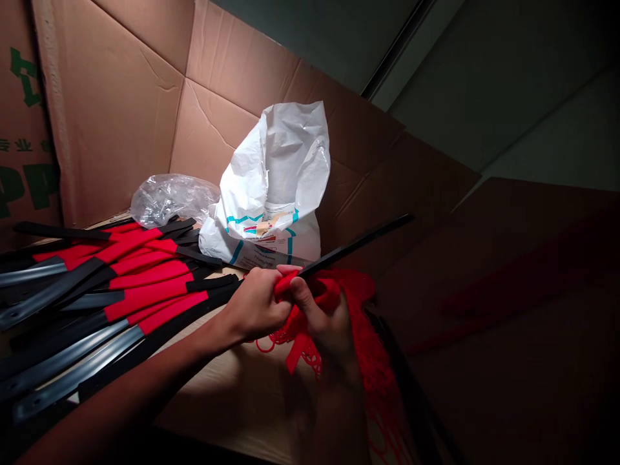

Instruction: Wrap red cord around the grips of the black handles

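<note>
My left hand [254, 305] and my right hand [325, 326] pinch a gathered red fringed fabric [356, 303] together. The fabric sits at the lower end of a long flat black strip [358, 245], which points up and to the right. Its netted fringe hangs down past my right hand into shadow. To the left of my left hand lies a heap of similar black strips with red sleeves [145, 281], some with grey metal ends [62, 349]. My left forearm passes close over that heap, and the wrist nearly touches it.
A cardboard box wall [217, 129] with open flaps rises behind the heap. A white plastic bag [276, 174] with teal print and a clear plastic bag [169, 200] stand against it. A pale surface [232, 400] lies under my hands. The right side is in deep shadow.
</note>
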Tool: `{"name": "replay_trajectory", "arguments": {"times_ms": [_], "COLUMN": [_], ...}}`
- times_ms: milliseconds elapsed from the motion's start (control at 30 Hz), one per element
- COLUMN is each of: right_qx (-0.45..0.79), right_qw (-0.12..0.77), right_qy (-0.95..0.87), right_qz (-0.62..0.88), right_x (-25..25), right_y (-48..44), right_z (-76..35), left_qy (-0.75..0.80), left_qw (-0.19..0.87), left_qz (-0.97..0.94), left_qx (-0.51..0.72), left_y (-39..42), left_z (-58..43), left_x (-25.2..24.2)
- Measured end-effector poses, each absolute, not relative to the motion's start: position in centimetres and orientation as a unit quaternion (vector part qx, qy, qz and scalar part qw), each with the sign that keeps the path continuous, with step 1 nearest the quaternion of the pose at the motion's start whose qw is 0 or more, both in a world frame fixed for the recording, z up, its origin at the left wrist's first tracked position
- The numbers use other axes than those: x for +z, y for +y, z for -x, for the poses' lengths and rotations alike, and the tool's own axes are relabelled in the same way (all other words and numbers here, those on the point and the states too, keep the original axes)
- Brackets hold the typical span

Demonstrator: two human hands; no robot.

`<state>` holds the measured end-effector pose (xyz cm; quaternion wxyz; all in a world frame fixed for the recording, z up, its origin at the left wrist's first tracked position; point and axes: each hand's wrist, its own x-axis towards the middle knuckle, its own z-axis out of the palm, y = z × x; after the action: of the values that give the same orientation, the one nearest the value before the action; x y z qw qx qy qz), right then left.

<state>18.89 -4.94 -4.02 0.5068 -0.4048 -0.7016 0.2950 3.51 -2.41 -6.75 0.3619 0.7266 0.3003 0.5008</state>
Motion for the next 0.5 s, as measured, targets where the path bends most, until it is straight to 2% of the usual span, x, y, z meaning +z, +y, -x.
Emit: {"name": "replay_trajectory", "arguments": {"times_ms": [167, 367, 500], "right_qx": [0.291, 0.123, 0.119], "right_qw": [0.558, 0.631, 0.644], "right_qy": [-0.656, -0.605, -0.585], "right_qz": [0.415, 0.47, 0.479], "right_x": [-4.8, -4.4, -4.6], "right_y": [-4.2, -4.0, -3.6], "right_z": [-18.7, -17.7, -17.4], "left_qy": [0.233, 0.256, 0.256], "left_qw": [0.427, 0.412, 0.406], "left_qz": [-0.721, -0.704, -0.7], "left_qx": [0.493, 0.519, 0.529], "left_y": [-2.8, -2.7, -2.7], "left_z": [-2.7, -3.2, -3.3], "left_x": [-6.5, -6.9, -7.0]}}
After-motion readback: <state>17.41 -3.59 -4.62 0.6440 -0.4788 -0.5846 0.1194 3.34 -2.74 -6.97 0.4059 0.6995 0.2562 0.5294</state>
